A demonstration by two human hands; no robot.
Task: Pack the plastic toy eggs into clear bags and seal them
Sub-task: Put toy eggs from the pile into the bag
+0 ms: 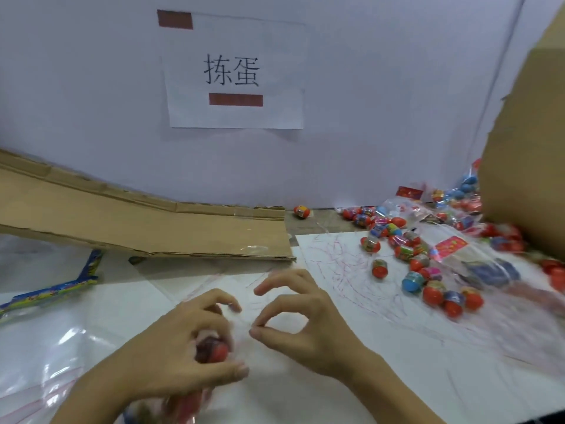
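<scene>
My left hand (183,347) grips a clear bag (241,325) with red toy eggs (214,351) inside it, low in the middle of the view. My right hand (302,316) pinches the bag's thin top edge between thumb and forefinger, just right of the left hand. The bag is blurred and its lower part runs under my left wrist. Several loose red and blue eggs (412,264) lie scattered on the white sheet (382,347) at the right. One egg (302,211) sits alone by the wall.
A flattened cardboard piece (137,221) slopes along the back left. A cardboard box (529,148) stands at the right, with filled bags (477,261) below it. Empty clear bags (46,356) lie at the left, beside a blue printed card (61,286). A paper sign (234,71) hangs on the wall.
</scene>
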